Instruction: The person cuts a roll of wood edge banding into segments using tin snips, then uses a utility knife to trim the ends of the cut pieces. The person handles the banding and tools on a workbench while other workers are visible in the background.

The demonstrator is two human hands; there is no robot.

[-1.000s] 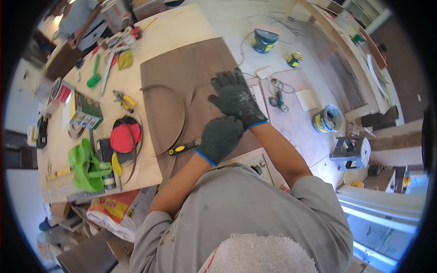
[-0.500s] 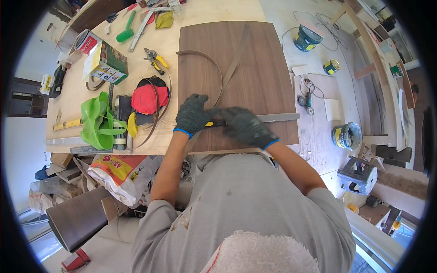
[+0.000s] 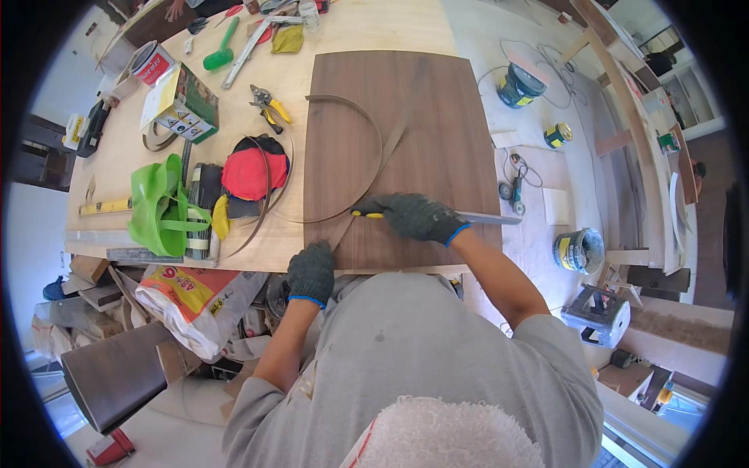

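Note:
My right hand, in a dark knit glove with a blue cuff, is closed around a flat metal file. Its yellow-and-black handle points left and the blade sticks out to the right. At the near left corner of a brown wood-grain panel, my gloved left hand has its fingers curled at the near end of a thin brown edging strip. That strip slants across the panel, then loops left over the bench; its end at the left hand is partly hidden.
Left on the wooden bench are yellow-handled snips, a red-and-black cap, a green bag, a printed tin and a green mallet. Buckets and an angle grinder lie on the floor to the right.
My left hand has moved away from the file, toward me and left to the panel's near corner. My right hand still grips the file and has shifted slightly. The view has moved a little.

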